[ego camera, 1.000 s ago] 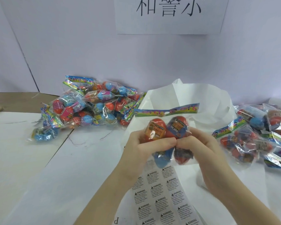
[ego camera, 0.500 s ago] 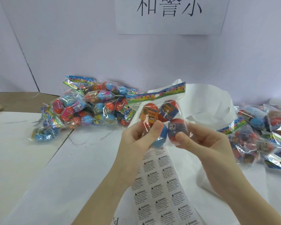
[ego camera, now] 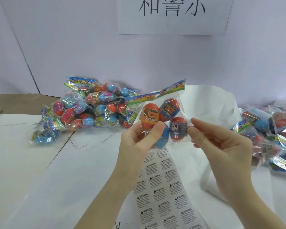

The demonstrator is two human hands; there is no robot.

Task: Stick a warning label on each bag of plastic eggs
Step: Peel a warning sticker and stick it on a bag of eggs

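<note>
Bag in hand: a clear bag of plastic eggs (ego camera: 163,119) is being held up in the middle of the frame, its printed header strip tilting toward the upper right, four eggs showing through the film.
Left hand: the left hand (ego camera: 139,139) is gripping the bag's lower left, the thumb pressing over the front beside the orange egg and the other fingers curling behind.
Right hand: the right hand (ego camera: 221,146) is pinching the bag's right edge between thumb and forefinger, just beside the red egg.
Label on this bag: I cannot tell whether a warning sticker is sitting on the film; none is plainly showing.
Label sheet: a sheet of warning labels (ego camera: 165,195) is lying flat directly below the bag, running to the bottom edge, with nothing touching it.
Step in hand, as I judge it: the bag is being turned and checked before sticking.
Doing it well: I would be pulling the film taut over a flat spot away from the egg bulges, then pressing a label from the centre outward to avoid wrinkles.
Left pile: a heap of bags (ego camera: 89,111) is resting at centre left.
Right pile: more bags (ego camera: 274,134) are lying at the right edge.
Behind: crumpled white paper (ego camera: 210,100) is rising behind the bag; a sign (ego camera: 172,14) is hanging at top centre.
</note>
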